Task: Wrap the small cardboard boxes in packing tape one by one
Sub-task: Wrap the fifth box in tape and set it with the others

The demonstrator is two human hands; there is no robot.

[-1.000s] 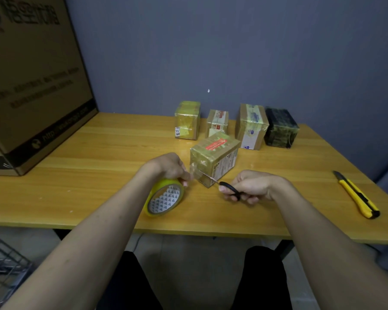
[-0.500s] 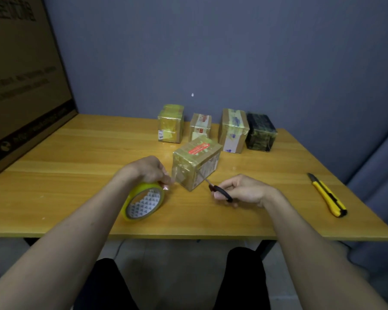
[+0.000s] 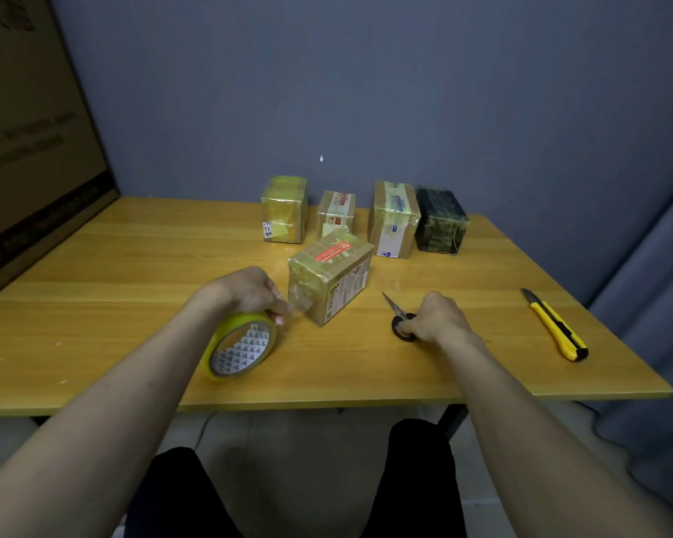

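Yellow tape roll (image 3: 241, 349) is sitting clamped under the left hand (image 3: 249, 291), whose fingertips (image 3: 278, 318) are nearly touching the cardboard box (image 3: 329, 275). Right hand (image 3: 434, 318) is gripping the scissors (image 3: 401, 318), blades pointing away beyond its fingers, well right of the box.

Yellow tape roll (image 3: 241, 345), black box (image 3: 440, 221)

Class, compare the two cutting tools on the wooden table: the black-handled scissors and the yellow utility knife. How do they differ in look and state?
The black-handled scissors are gripped by the right hand; the yellow utility knife lies untouched, apart near the table's right edge. The scissors have dark looped handles and two thin blades, while the knife is one long yellow-and-black body with a short blade tip. The scissors sit close to the taped cardboard box; the knife lies farther off. Both point their blades away from the person.
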